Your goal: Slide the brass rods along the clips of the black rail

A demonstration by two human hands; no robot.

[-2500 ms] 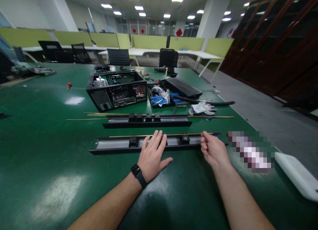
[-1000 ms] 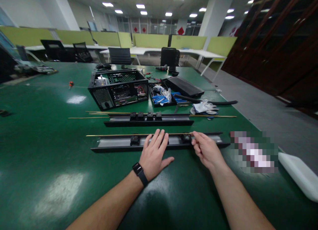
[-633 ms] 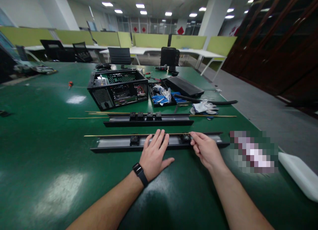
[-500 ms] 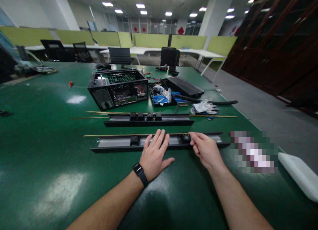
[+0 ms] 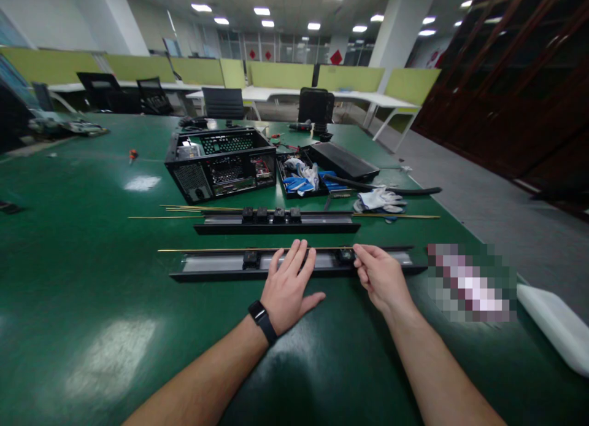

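Observation:
A long black rail [image 5: 216, 269] with small black blocks on it lies across the green table [image 5: 83, 278] in front of me. My left hand [image 5: 289, 286], a black watch on its wrist, lies flat with fingers spread on the rail's middle. A thin brass rod [image 5: 207, 250] runs along the rail's far edge and sticks out past its left end. My right hand [image 5: 380, 275] pinches the rod's right end beside a black block [image 5: 344, 256]. A second rail [image 5: 276, 223] with several black blocks lies just beyond.
More brass rods [image 5: 184, 210] lie by the second rail. Behind stand an open black computer case [image 5: 219, 164], a tray [image 5: 301, 177] with blue and white gloves, a flat black panel [image 5: 343, 160], a black hose [image 5: 396, 190] and white gloves [image 5: 378, 200]. A white object [image 5: 552, 334] sits at the right edge.
The brass rod has slid left along the near rail, and my right hand has moved left with it. My left hand has stayed flat on the rail.

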